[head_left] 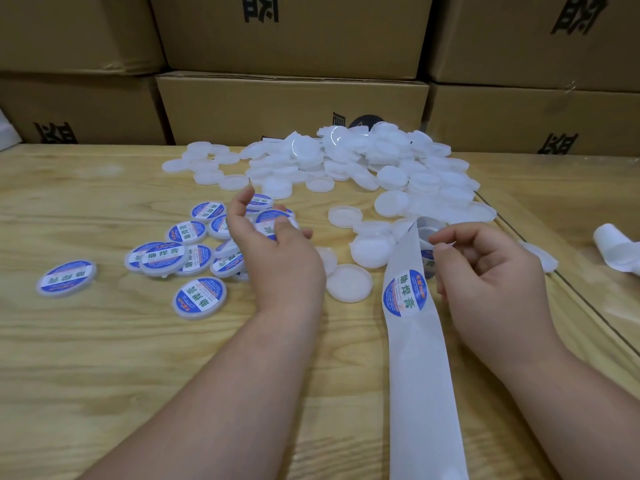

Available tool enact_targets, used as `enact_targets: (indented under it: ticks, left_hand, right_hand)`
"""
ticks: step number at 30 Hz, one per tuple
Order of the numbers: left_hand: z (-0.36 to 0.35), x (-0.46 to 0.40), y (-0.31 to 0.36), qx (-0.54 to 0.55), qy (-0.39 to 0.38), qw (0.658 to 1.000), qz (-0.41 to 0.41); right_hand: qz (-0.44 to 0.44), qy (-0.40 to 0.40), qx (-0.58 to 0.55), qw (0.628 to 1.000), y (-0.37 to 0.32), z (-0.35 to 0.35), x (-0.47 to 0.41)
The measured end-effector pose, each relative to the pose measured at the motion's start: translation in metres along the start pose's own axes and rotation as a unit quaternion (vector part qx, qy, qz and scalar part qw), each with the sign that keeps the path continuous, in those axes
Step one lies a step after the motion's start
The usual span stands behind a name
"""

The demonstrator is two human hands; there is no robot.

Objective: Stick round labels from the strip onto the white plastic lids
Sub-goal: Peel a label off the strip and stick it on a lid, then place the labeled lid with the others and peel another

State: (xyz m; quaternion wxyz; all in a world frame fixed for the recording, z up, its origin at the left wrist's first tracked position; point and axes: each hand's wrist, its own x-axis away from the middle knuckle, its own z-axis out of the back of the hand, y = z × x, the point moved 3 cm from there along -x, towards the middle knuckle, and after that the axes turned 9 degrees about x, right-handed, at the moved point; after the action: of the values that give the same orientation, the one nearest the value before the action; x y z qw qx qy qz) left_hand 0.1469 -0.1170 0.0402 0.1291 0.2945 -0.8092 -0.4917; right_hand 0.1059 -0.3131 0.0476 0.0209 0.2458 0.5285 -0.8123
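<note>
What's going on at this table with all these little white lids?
A person is sticking round blue-and-white labels onto white plastic lids. The left hand holds a lid that already carries a label, above a scatter of finished labelled lids on the wooden table. The right hand pinches the white backing strip, which carries another round label. A big pile of bare white lids waits behind.

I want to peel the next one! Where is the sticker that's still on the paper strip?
The round label sits on the white strip, right of centre in the head view, just left of the right hand and right of a plain white lid.
</note>
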Motion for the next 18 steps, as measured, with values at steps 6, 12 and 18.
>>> enact_targets:
  ticks: [6,12,18]
  left_hand:
    - [0.0062,-0.0055,0.0002,0.030,0.086,0.996,-0.001]
    - [0.0034,-0.0056,0.0011,0.075,0.088,0.993,-0.006]
    - [0.0013,-0.0074,-0.0010,0.086,0.034,0.995,0.024]
  right_hand:
    - [-0.004,-0.012,0.005,1.000,0.0014,-0.0011,-0.0008]
    - [-0.013,-0.016,0.024,1.000,0.0031,-0.0024,-0.0015]
    - [-0.021,-0.019,0.010,1.000,0.0005,-0.0015,0.0001]
